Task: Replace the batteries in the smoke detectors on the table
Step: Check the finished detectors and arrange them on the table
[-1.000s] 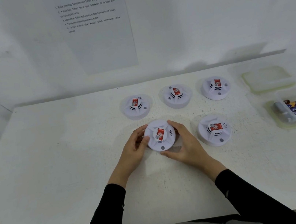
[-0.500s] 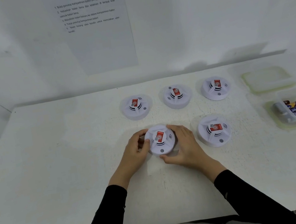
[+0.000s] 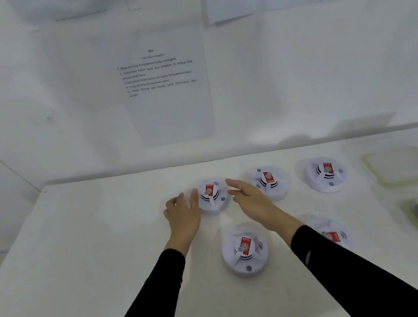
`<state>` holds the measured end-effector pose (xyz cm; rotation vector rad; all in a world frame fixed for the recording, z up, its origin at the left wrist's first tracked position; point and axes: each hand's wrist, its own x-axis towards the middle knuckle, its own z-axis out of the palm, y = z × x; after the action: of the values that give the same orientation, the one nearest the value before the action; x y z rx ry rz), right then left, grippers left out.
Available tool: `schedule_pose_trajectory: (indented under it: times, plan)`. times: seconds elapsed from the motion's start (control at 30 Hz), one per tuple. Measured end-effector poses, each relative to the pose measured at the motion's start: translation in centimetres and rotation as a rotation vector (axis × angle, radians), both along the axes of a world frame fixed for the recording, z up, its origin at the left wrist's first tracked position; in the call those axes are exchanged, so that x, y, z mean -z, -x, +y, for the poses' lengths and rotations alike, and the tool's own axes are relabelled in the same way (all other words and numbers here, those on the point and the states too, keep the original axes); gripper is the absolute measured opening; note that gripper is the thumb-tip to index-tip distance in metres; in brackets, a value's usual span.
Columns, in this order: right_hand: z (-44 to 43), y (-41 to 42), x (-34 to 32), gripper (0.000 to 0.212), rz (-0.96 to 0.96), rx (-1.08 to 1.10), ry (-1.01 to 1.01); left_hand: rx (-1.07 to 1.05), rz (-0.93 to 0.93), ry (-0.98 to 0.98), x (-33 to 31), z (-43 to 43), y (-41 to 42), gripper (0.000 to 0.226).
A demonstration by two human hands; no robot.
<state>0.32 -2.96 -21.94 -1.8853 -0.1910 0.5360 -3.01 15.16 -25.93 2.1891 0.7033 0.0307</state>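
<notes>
The step in hand seems to be the reach for another unit, the back-left smoke detector [image 3: 212, 194] on the table [image 3: 95, 256]. The left hand [image 3: 183, 213] and the right hand [image 3: 252, 200] are placed on either side of it, fingers spread, nothing gripped. Next, its rim probably must be grasped from both sides. Half a second earlier the front detector [image 3: 244, 250] was held by both hands — now it is released and lies between the forearms.
</notes>
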Motion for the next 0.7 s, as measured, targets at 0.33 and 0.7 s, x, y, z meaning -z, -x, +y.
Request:
schedule_pose_trajectory:
  times: [0.33,0.7]
  plan:
    - [1.1,-1.9,1.0,0.055,0.091,-0.013,-0.095,0.123,-0.288,0.402,-0.8,-0.5,0.0,0.043]
    - [1.3,-0.6,2.5,0.055,0.03,0.151,-0.264,0.18,-0.356,0.541,0.2,0.6,-0.2,0.037]
